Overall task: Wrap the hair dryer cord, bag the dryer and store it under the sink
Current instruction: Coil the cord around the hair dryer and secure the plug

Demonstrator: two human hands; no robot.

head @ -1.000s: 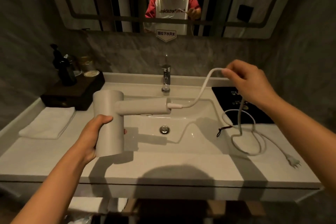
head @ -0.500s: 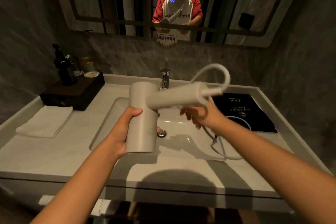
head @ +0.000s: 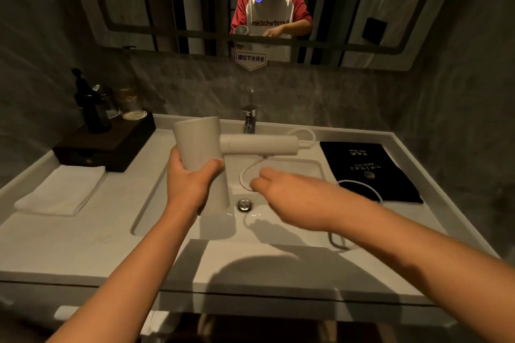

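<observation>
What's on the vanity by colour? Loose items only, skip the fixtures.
White: 3 - hair dryer with its cord, folded towel, round lidded tin
Black: 3 - storage bag, pump bottle, tray
Clear or metallic: 2 - glass, gold-lidded jar
Total: 8

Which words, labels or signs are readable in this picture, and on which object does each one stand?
"提拉下水开关": white sign under the mirror.
Shirt lettering in the mirror: reversed, too blurred to read.
Gold print on the black bag: upside down, too small to read.
Hair dryer: no text visible.
</observation>
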